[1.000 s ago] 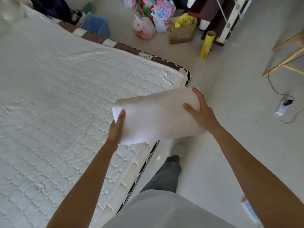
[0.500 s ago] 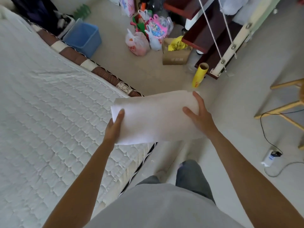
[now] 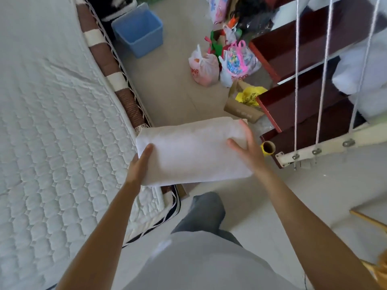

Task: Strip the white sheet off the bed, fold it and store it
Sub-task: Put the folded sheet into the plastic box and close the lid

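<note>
Right now I'm carrying the folded sheet (image 3: 194, 151) off the bed (image 3: 52, 122) corner, left hand (image 3: 139, 164) and right hand (image 3: 248, 148) pinching its ends. Loosen either and I'd expect the folds to spill open onto the floor (image 3: 178, 91).

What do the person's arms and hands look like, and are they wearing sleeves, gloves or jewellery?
Both forearms are bare up to the frame's lower edge, with no sleeve showing. The left hand and right hand wear no gloves, and no ring, watch or bracelet shows on the sides in view. Lower down, a light grey top and dark grey trousers are visible.
</note>
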A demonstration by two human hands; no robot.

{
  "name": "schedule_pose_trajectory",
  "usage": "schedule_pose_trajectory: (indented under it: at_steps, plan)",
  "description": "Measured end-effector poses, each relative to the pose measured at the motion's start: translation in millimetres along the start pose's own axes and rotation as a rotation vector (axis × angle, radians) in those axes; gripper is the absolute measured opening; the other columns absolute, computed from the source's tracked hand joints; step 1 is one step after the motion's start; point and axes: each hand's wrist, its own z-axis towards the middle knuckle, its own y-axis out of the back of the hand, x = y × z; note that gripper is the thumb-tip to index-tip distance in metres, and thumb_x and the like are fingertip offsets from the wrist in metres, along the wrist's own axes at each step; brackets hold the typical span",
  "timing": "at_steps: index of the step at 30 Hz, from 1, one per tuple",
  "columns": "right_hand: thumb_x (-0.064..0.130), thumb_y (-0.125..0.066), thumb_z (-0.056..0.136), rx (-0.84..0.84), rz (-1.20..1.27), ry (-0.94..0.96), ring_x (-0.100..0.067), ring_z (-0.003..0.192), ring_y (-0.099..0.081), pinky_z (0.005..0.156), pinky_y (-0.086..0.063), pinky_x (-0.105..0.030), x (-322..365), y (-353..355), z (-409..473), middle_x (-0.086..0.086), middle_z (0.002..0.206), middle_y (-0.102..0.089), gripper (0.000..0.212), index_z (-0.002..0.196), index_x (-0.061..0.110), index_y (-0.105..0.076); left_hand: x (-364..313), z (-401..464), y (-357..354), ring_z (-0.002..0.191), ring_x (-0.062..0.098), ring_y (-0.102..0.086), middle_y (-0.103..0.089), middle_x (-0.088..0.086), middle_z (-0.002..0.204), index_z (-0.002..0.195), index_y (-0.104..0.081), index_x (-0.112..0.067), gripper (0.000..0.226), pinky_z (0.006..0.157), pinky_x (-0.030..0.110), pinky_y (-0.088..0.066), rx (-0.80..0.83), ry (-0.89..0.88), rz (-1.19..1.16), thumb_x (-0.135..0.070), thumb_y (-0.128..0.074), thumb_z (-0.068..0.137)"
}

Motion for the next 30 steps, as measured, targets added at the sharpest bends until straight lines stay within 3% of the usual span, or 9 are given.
schedule_pose_trajectory:
  at_steps: [3,5,8,12,14,19,23,27,30]
  plan:
    - [0.034,-0.062,0.088,0.105,-0.02,0.054,0.019,0.121,-0.021,0.097,-0.022,-0.011,16,13,71,0.029,0.139,-0.024,0.069,0.145,0.03,-0.023,-32,31,-20,0.093,0.019,-0.058,-0.06,0.003,0.117,0.119,-0.055,-0.022,0.063,0.088,0.036,-0.046,-0.033,0.059,-0.098,-0.064,-0.061,0.072]
    - [0.033,-0.06,0.089,0.172,-0.038,0.075,0.019,0.121,-0.019,0.092,-0.021,0.0,31,17,119,0.026,0.14,-0.022,0.069,0.146,0.028,-0.021,-57,54,-33,0.102,0.022,-0.058,-0.059,0.003,0.12,0.122,-0.055,-0.024,0.078,0.097,0.041,-0.044,-0.039,0.109,-0.16,-0.072,-0.061,0.06]
    - [0.024,-0.06,0.09,0.212,-0.05,0.112,0.018,0.122,-0.017,0.087,-0.016,0.011,55,19,196,0.019,0.144,-0.02,0.068,0.146,0.021,-0.021,-108,96,-52,0.106,0.022,-0.057,-0.059,0.003,0.117,0.126,-0.054,-0.026,0.073,0.1,0.043,-0.043,-0.008,0.098,-0.254,-0.077,-0.045,0.074]
    - [0.022,-0.06,0.091,0.259,-0.092,0.143,0.017,0.123,-0.016,0.087,-0.015,0.012,89,16,296,0.014,0.145,-0.021,0.068,0.146,0.017,-0.021,-175,162,-65,0.104,0.022,-0.058,-0.06,0.002,0.118,0.129,-0.05,-0.025,0.1,0.1,0.046,-0.042,-0.088,0.102,-0.23,-0.091,-0.046,0.054]
    - [0.024,-0.059,0.091,0.286,-0.117,0.17,0.017,0.122,-0.015,0.085,-0.014,0.013,110,12,352,0.013,0.146,-0.02,0.067,0.146,0.017,-0.021,-209,198,-71,0.106,0.022,-0.056,-0.057,0.0,0.12,0.133,-0.046,-0.025,0.093,0.1,0.044,-0.042,-0.167,0.08,-0.208,-0.087,-0.042,0.063]
    - [0.029,-0.056,0.092,0.329,-0.125,0.21,0.016,0.127,-0.015,0.093,-0.018,0.005,150,-8,476,0.025,0.142,-0.019,0.064,0.145,0.027,-0.021,-290,279,-85,0.1,0.021,-0.054,-0.057,-0.003,0.103,0.111,-0.048,-0.026,0.051,0.086,0.037,-0.042,-0.32,-0.002,-0.207,-0.068,-0.042,0.083]
    - [0.036,-0.057,0.09,0.333,-0.153,0.219,0.004,0.133,-0.018,0.107,-0.022,-0.023,172,-30,587,0.027,0.143,-0.02,0.065,0.144,0.033,-0.022,-360,364,-89,0.098,0.023,-0.054,-0.056,0.0,0.104,0.115,-0.049,-0.023,0.055,0.087,0.037,-0.042,-0.393,0.012,-0.152,-0.068,-0.043,0.084]
    - [0.031,-0.061,0.089,0.32,-0.173,0.23,-0.002,0.135,-0.023,0.112,-0.022,-0.027,202,-61,697,0.013,0.149,-0.027,0.067,0.145,0.024,-0.025,-425,448,-88,0.094,0.024,-0.051,-0.053,0.002,0.107,0.128,-0.035,-0.023,0.053,0.08,0.033,-0.036,-0.459,-0.019,-0.123,-0.059,-0.041,0.089]
    - [0.029,-0.062,0.088,0.313,-0.222,0.253,0.002,0.129,-0.026,0.109,-0.022,-0.023,235,-89,783,0.011,0.145,-0.032,0.067,0.145,0.021,-0.027,-476,513,-78,0.096,0.024,-0.05,-0.051,0.003,0.113,0.131,-0.031,-0.029,0.044,0.08,0.034,-0.034,-0.44,-0.049,-0.135,-0.052,-0.037,0.094]
